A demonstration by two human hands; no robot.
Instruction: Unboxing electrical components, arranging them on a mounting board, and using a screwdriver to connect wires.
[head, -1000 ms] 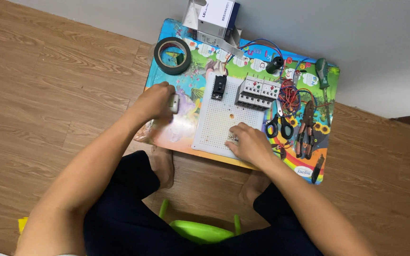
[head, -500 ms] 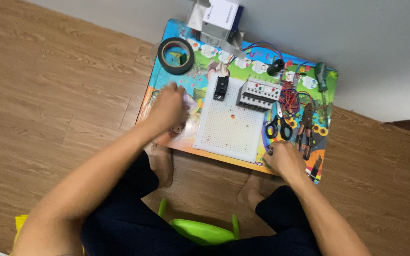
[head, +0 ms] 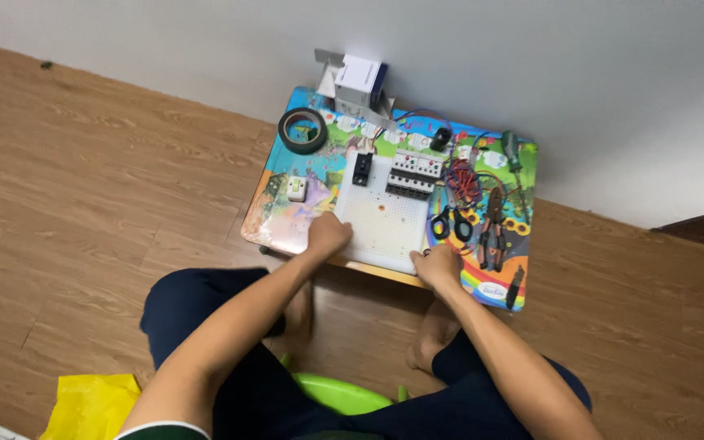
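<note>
A white perforated board [head: 385,218] lies on a small colourful table [head: 287,220]. My left hand [head: 327,234] rests on the board's near left corner, fingers curled over its edge. My right hand [head: 439,266] grips the board's near right corner. On the far part of the board sit a row of white circuit breakers [head: 414,169] and a small black component [head: 362,168]. A small white switch [head: 297,188] lies on the table left of the board.
A roll of dark tape [head: 302,130] and a white box [head: 358,81] stand at the table's far side by the wall. Scissors [head: 448,222], pliers [head: 493,228], red wires [head: 462,179] and a green screwdriver [head: 515,159] lie right of the board. Yellow bag [head: 91,403] near left.
The view has pulled back and up. My left hand moved from the table's left part to the board's near left corner. My right hand shifted left onto the board's near right corner.
</note>
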